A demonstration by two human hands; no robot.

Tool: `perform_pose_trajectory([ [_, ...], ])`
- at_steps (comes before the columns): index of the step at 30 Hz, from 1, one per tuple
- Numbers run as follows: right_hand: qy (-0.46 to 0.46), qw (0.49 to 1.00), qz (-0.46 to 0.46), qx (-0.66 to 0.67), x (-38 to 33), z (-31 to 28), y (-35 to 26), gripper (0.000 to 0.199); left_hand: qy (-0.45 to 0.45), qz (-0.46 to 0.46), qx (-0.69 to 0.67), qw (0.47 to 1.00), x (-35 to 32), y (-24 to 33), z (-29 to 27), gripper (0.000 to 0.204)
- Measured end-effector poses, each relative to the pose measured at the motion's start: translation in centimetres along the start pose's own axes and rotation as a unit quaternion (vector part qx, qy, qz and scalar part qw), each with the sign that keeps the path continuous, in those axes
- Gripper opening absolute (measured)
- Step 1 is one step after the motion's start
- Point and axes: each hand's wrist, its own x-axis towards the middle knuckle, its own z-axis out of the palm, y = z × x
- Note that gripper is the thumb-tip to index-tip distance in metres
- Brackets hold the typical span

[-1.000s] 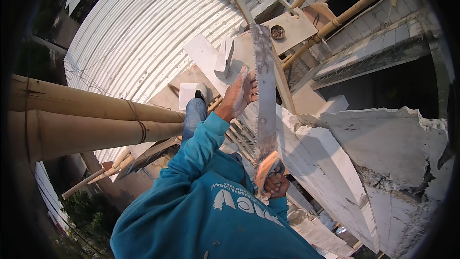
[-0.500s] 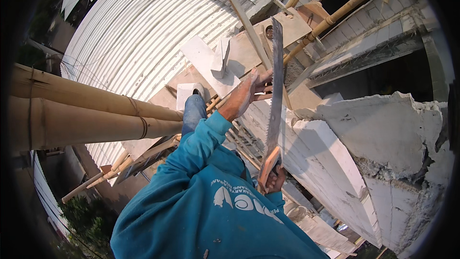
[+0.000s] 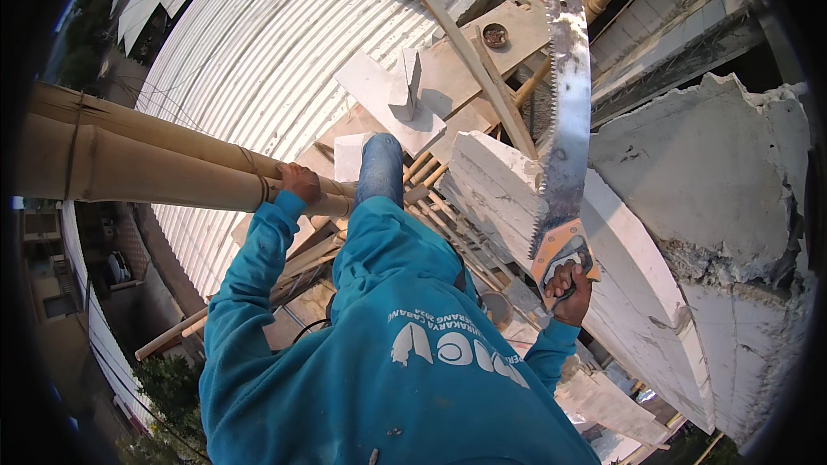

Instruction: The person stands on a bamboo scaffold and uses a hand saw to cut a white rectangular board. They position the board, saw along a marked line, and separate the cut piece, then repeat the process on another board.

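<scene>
In my right hand (image 3: pixel 569 291) is a hand saw (image 3: pixel 568 112), gripped by its orange and black handle. Its toothed blade points up and away, in front of a pale block wall (image 3: pixel 495 185). My left hand (image 3: pixel 300 184) is closed over the lower of two thick bamboo poles (image 3: pixel 164 159) at the left, near a wire tie. Beyond my bent knee, a white block (image 3: pixel 403 84) stands on a flat pale slab (image 3: pixel 366 90). A second white block (image 3: pixel 348 155) is partly hidden behind my leg.
White corrugated roofing (image 3: pixel 258 60) spreads below at the left. A wooden plank (image 3: pixel 469 60) leans across boards, beside a small round bowl (image 3: pixel 495 34). To the right rises a wall with a broken, jagged edge (image 3: pixel 706 172). Bamboo scaffolding shows beneath me.
My left hand has left the saw blade and taken hold of the bamboo pole. The saw in my right hand has swung right, its broad side now showing.
</scene>
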Motion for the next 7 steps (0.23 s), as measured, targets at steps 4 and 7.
perform_pose_trajectory([
  [4,0.05,0.995,-0.014,-0.088,-0.6,1.7,-1.0,0.036,-0.026,0.023,0.096,0.995,0.3,-0.9,3.0,0.05],
  [7,0.044,0.995,-0.012,-0.088,-0.5,1.9,-0.5,0.036,-0.066,0.072,0.152,0.984,-0.5,-0.4,0.4,0.051],
])
